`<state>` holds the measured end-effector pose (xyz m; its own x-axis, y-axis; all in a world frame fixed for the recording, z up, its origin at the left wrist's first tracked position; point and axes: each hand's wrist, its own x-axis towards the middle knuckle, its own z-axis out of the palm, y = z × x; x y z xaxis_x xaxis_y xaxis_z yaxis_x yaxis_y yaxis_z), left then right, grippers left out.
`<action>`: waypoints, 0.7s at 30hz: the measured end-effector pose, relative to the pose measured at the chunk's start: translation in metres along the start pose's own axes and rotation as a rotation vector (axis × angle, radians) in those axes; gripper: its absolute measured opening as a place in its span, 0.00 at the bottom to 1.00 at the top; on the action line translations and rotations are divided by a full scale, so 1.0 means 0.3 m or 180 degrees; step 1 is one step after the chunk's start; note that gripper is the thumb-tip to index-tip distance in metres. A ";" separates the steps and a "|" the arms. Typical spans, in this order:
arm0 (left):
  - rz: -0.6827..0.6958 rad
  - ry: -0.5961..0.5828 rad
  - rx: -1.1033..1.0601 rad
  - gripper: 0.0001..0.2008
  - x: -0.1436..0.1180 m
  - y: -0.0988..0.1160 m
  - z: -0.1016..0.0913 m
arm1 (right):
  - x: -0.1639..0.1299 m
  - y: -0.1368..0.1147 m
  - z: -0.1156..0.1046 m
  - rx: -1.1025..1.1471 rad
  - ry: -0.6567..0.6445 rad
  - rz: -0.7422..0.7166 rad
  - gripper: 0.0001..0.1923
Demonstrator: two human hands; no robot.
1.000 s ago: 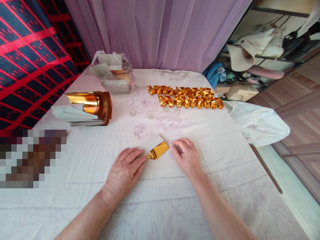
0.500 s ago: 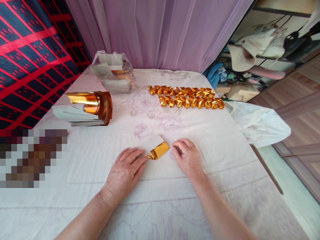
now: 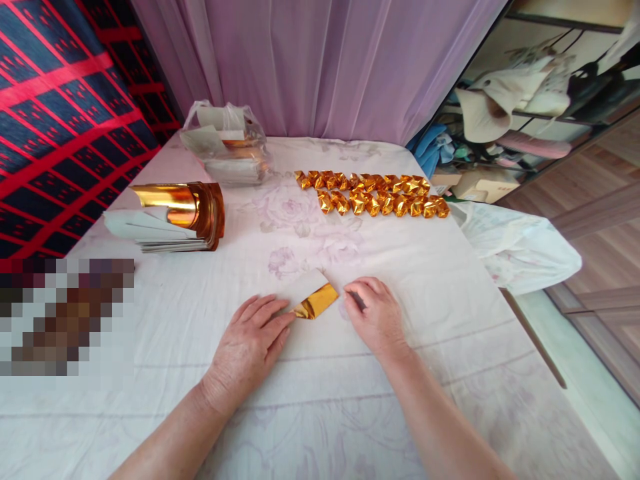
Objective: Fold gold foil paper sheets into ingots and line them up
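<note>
A folded piece of gold foil paper (image 3: 324,301) lies on the cloth between my hands. One part shows white backing, and a gold band runs along its near side, creased at the left end. My left hand (image 3: 254,333) lies palm down, fingers stretched out, with its fingertips touching the paper's left end. Just beyond the right end is my right hand (image 3: 377,317), its fingers curled and the thumb close to the index fingertip. A small gap parts it from the paper, and I see nothing in its grasp.
Folded gold pieces (image 3: 385,203) stand in two rows at the back right. To the left are a stack of curled gold sheets (image 3: 173,230) and a clear plastic bag (image 3: 227,153) of paper. A white bag (image 3: 525,247) hangs at the table's right edge. Crowded shelves (image 3: 520,100) stand beyond.
</note>
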<state>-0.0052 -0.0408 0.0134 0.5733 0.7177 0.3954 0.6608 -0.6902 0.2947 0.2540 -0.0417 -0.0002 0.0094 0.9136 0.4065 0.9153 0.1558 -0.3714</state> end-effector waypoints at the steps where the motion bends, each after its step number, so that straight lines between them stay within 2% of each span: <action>1: -0.0006 0.0000 -0.0010 0.12 0.000 0.000 0.000 | 0.000 0.000 0.000 0.0000 0.0000 -0.0001 0.07; 21: -0.0039 0.0006 -0.0036 0.12 -0.002 -0.001 0.002 | -0.001 -0.003 -0.001 -0.0027 -0.0009 0.0004 0.06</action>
<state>-0.0056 -0.0409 0.0124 0.5642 0.7260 0.3932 0.6623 -0.6824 0.3095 0.2533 -0.0423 0.0002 0.0095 0.9149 0.4035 0.9187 0.1514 -0.3648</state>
